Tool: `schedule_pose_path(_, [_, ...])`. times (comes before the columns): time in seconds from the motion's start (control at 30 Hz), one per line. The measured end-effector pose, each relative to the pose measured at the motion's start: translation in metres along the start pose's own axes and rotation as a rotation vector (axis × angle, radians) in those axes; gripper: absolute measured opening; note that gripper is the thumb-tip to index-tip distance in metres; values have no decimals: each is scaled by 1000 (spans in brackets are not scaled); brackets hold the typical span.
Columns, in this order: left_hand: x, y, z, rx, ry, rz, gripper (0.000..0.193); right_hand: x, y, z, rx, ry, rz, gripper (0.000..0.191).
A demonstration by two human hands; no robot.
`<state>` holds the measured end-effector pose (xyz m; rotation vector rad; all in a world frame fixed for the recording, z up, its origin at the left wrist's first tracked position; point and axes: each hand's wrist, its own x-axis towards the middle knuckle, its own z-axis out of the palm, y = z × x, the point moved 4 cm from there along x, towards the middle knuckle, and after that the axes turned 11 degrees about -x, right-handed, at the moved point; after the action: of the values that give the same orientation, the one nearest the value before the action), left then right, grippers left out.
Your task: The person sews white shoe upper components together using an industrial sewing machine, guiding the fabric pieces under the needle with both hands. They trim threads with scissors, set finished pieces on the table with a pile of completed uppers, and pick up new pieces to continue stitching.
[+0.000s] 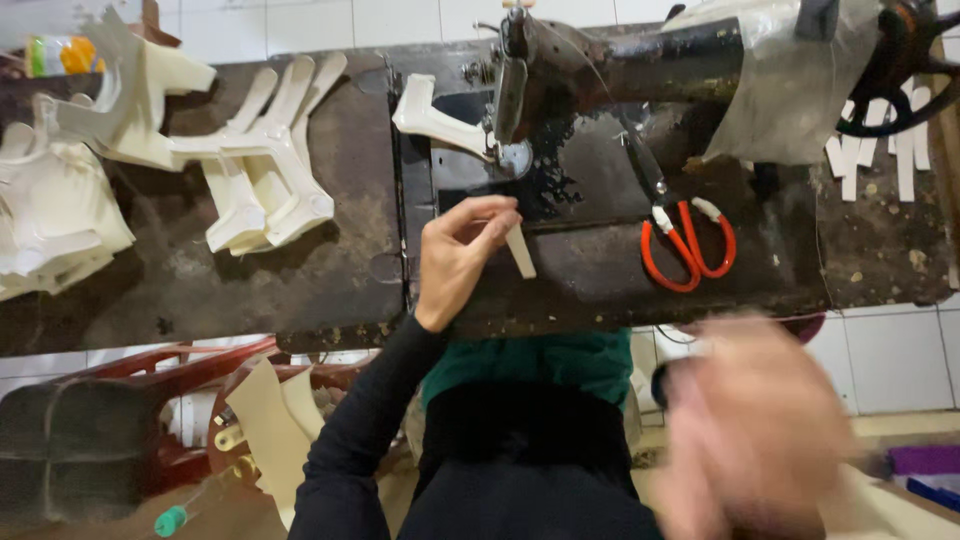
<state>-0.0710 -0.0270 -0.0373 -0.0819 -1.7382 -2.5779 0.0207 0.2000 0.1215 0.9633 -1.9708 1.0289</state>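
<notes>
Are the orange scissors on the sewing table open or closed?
Closed, as far as shows: the orange scissors lie flat on the sewing table, handle loops side by side, blades together pointing toward the machine.

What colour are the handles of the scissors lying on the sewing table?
Orange-red, with white wrapping near the pivot; the scissors show clearly in the head view.

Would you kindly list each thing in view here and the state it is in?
Left hand: fingers pinching a cream strip.
Right hand: blurred, raised near the camera; grip unclear.
Scissors: orange handles, lying on the sewing table.
Sewing machine: cream piece beside its needle.
Cream cut pieces: stacked at left.
</notes>
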Motion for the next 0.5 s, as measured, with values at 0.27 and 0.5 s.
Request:
schedule_pose_path(0.27, [18,32,5,402,-170,214,28,-25,126,106,-188,-761,538,25])
schedule_pose_path(0.5, [83,39,-29,887,-68,411,18,-12,183,139,-205,-621,455,31])
